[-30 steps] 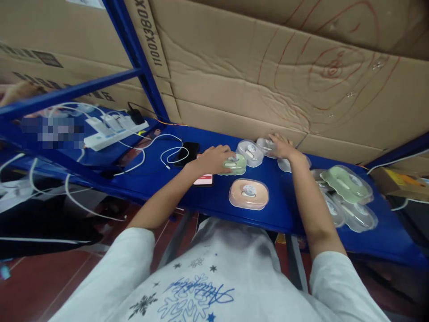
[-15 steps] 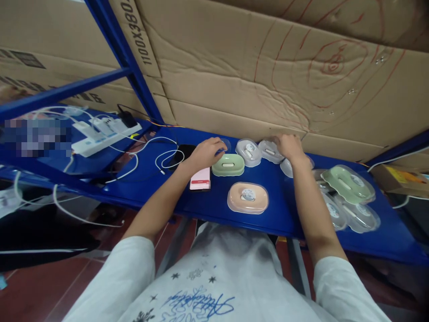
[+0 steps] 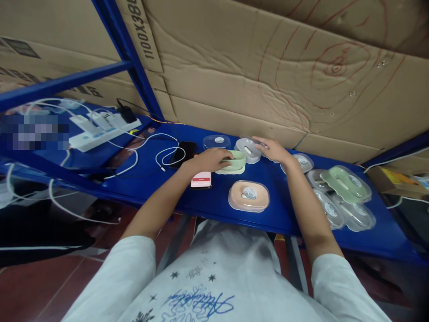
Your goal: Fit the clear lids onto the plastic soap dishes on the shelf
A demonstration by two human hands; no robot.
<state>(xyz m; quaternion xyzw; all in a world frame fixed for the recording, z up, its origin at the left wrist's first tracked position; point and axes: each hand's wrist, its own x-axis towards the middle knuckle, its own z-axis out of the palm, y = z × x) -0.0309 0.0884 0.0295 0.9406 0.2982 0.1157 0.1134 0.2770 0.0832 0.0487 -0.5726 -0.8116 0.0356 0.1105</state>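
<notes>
My left hand (image 3: 217,159) has its fingers closed on the green case (image 3: 237,162) at the middle of the blue table. Behind it lies a clear lid (image 3: 216,142) with a round sticker. My right hand (image 3: 270,149) reaches to the right edge of a grey case (image 3: 248,149) near the cardboard; its fingers are partly hidden, and whether they grip cannot be made out. A peach case (image 3: 249,196) under a clear lid rests nearer the table's front edge. A phone (image 3: 201,180) with a lit screen is beside my left wrist.
Several grey cases (image 3: 358,216) and a green one (image 3: 346,183) are piled at the right. A white power strip (image 3: 105,134) with cables stands at the left. Cardboard (image 3: 217,89) walls off the back, and a blue frame post (image 3: 134,76) rises at the left.
My left hand has moved from the clear lid onto the green case, which now looks tilted. My right hand has shifted left, from the farther grey case towards the one beside the green case.
</notes>
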